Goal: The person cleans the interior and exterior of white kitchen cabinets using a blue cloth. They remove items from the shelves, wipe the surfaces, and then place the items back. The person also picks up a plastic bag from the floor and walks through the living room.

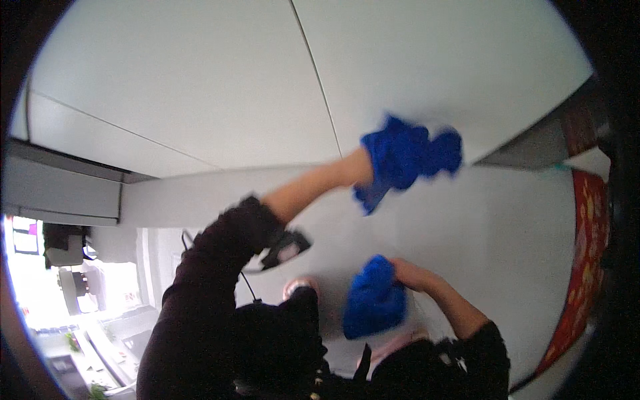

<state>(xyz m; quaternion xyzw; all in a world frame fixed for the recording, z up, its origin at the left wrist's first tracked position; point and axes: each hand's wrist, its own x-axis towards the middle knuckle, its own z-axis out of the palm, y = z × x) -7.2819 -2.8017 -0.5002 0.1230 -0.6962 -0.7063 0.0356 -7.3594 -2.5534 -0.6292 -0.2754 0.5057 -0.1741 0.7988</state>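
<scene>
My left arm reaches across to the tall white cabinet doors [395,65]. A crumpled dark-blue cloth [400,150] covers my left hand [361,169], so only the wrist end shows and the fingers are hidden. The cloth lies at or close to the lower part of the right door; motion blur hides whether it touches. Lower down, my right hand [406,274] grips one end of a second, brighter blue cloth [376,305]. That cloth hangs bunched in front of my body, above the pale floor [450,225].
A dark seam [320,75] divides the cabinet doors. At the right lies a red mat [582,260] with a yellow pattern. One of my feet [300,287] shows on the floor below my left arm. A bright window [30,280] and green plants [72,341] stand at the far left.
</scene>
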